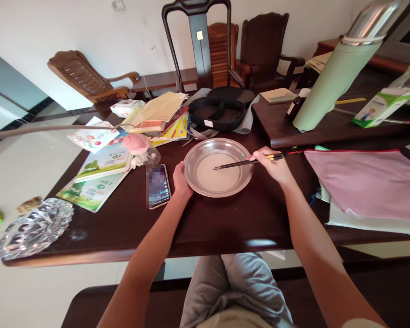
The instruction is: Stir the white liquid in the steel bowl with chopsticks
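Both hands work: left [181, 178] grips steel bowl [218, 150], right [275, 165] pinches chopsticks [239, 163]; phone [158, 186] beside.

A home living or dining room; carved wooden armchairs [89, 77] line the white wall at the top of the frame; a dark wooden table [225, 218] carries children's books [105, 164], a thermos [341, 68] and a glass ashtray [34, 232] at lower left.

You can't make out a single word here — the booklets [104, 164] left of your left hand [181, 180] and the green-and-white box [382, 107] far beyond your right hand [275, 166] carry print too small to read.
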Motion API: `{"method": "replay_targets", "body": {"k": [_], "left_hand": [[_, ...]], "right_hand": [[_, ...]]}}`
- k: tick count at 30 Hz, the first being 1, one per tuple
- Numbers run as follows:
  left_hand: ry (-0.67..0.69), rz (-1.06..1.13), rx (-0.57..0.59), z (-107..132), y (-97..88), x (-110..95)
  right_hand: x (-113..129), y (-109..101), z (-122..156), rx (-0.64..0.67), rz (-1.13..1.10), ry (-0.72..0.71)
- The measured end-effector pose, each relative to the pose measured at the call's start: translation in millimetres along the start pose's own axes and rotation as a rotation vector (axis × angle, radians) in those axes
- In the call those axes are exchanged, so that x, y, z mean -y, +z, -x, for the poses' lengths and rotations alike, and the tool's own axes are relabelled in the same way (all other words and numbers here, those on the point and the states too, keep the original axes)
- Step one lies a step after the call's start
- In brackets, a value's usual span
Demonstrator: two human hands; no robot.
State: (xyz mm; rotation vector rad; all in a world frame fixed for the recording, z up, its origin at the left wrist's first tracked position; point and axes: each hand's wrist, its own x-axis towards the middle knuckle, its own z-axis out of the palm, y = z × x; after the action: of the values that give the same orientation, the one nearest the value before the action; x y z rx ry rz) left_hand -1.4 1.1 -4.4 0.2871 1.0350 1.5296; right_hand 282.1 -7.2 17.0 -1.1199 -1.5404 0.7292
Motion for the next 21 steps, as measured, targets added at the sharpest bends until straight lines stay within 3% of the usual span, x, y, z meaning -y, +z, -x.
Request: {"method": "replay_targets", "body": {"k": [4,9,11,17,21], "left_hand": [[0.003,-0.012,0.004,0,0.3,0],[0.015,0.003,0.002,-1,-0.5,1],[0.014,0.0,0.0,-1,-0.9,2],[0.014,-0.002,-0.003,1,0.5,1],[0.008,0.0,0.001,1,1.0,0]], "right_hand": [[-2,-11,-1,-0.151,-0.095,0.056],[3,1,1,0.103,-0.103,0.059],[3,4,1,0.122,-0.058,0.026],[-3,-12,-1,-0.154,-0.067,0.055],[0,-5,0,0.013,-0.11,0.071]]}}
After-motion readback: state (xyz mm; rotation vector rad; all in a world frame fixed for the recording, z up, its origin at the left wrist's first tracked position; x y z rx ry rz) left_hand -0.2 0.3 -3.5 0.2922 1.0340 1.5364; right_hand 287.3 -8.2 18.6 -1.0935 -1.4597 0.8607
